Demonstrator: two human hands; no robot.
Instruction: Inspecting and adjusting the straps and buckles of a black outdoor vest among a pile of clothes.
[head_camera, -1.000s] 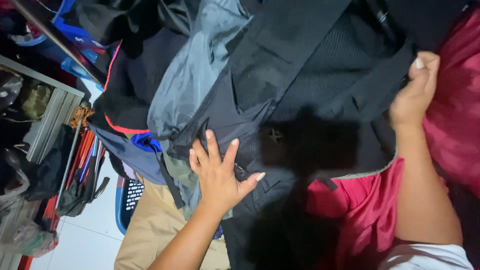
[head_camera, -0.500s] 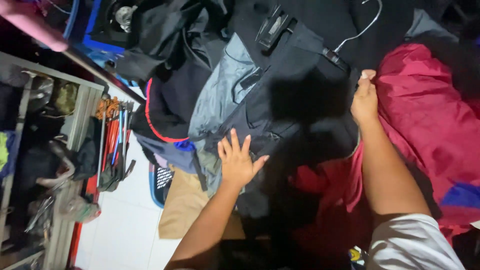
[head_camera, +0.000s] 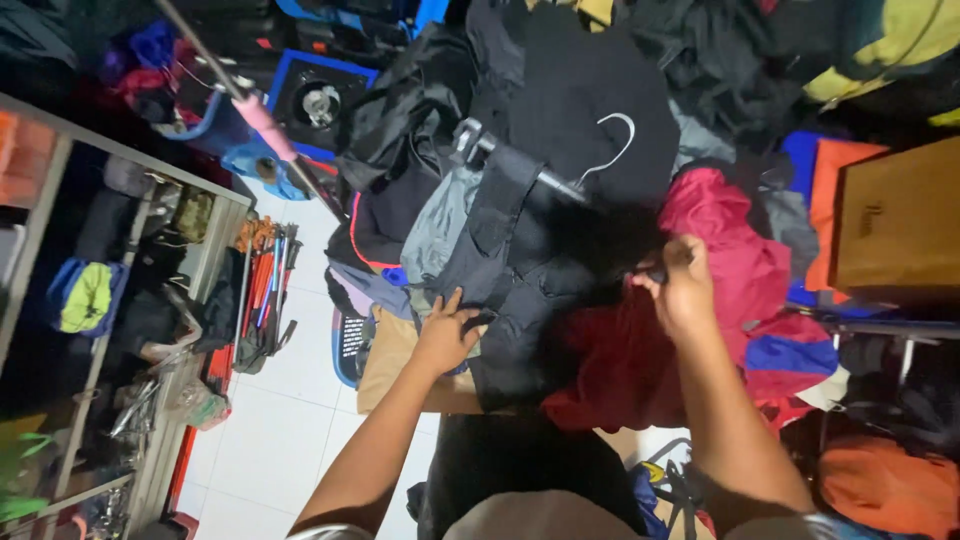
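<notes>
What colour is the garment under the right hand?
Dark red garment, under the right hand; head view.
</notes>
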